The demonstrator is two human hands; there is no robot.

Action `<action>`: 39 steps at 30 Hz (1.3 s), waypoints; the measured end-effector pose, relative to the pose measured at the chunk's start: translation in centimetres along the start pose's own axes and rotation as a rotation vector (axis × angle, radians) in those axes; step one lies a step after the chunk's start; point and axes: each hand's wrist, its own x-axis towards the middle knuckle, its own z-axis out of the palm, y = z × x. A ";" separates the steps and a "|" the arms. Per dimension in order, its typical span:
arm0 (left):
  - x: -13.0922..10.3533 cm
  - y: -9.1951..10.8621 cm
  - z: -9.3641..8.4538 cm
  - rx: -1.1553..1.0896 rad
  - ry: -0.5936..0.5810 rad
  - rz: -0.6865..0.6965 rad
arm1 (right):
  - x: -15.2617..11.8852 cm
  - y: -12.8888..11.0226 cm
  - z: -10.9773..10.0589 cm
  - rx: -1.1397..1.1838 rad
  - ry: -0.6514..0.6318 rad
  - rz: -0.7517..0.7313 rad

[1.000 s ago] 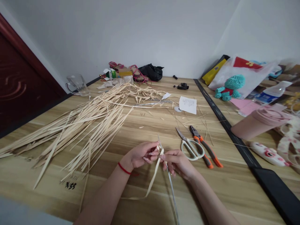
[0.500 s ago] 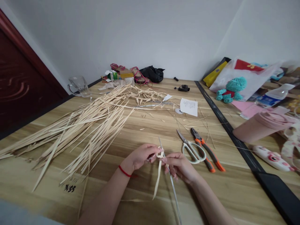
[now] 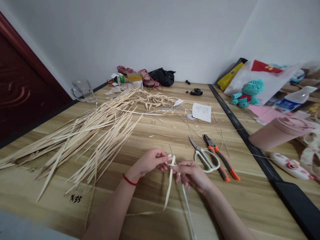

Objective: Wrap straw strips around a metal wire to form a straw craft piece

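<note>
Over the near middle of the table, my left hand (image 3: 156, 160) pinches a pale flat strip (image 3: 169, 190), part of which is looped at a thin metal wire (image 3: 187, 206). My right hand (image 3: 191, 173) is closed on the other side, its fingers around the wire and against the strip. The strip's loose end hangs down toward me, and the wire slants from above the fingers to the lower edge of view. White-handled scissors (image 3: 206, 160) lie just right of my right hand, beside orange-handled pliers (image 3: 222, 160). The fingertips partly hide the loop.
A large pile of pale strips (image 3: 100, 123) covers the left side, with knotted pieces (image 3: 152, 100) behind. A glass mug (image 3: 83, 90) and a paper note (image 3: 201, 112) stand farther back. Right of the black strip are a pink tumbler (image 3: 280, 132) and a crocheted toy (image 3: 248, 93).
My left hand has shifted slightly, and the strip's upper part now stands up more between the fingers. My right hand keeps almost the same place on the wire.
</note>
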 end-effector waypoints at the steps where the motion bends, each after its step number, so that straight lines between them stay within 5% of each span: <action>1: -0.1 0.1 0.0 -0.016 -0.003 -0.020 | 0.0 0.0 0.0 0.006 -0.002 -0.005; 8: -0.9 1.0 -0.4 -0.046 -0.067 -0.052 | 0.0 0.0 -0.2 0.023 -0.004 -0.009; 19: -0.6 0.7 -0.6 -0.071 -0.007 -0.034 | 0.0 0.0 0.1 0.024 -0.004 -0.022; 33: 0.5 -0.6 1.3 -0.083 0.087 0.071 | 0.1 0.1 0.6 0.027 0.020 0.006; 39: 0.0 -0.5 0.7 -0.179 0.094 0.001 | 0.1 0.0 0.5 0.023 0.042 -0.006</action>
